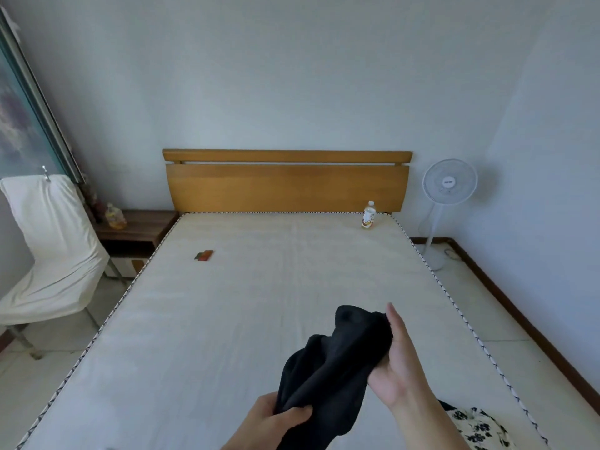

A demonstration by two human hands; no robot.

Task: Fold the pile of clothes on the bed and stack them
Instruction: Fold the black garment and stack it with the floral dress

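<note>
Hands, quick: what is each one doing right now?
Left hand: grips the lower end of the black garment.
Right hand: holds the garment's upper end, fingers mostly straight behind the cloth.

pale walls [292, 76] | wooden headboard [287, 186] | white fan [449, 181] | possibly tiled floor [506, 319]

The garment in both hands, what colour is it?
Plain black garment, seen in the head view.

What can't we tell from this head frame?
- Black garment: bunched between left hand and right hand; type unclear.
- Floral cloth: cut off by bottom edge.
- Small red-brown object: too small to identify.
- Bottle label: too small.
</note>
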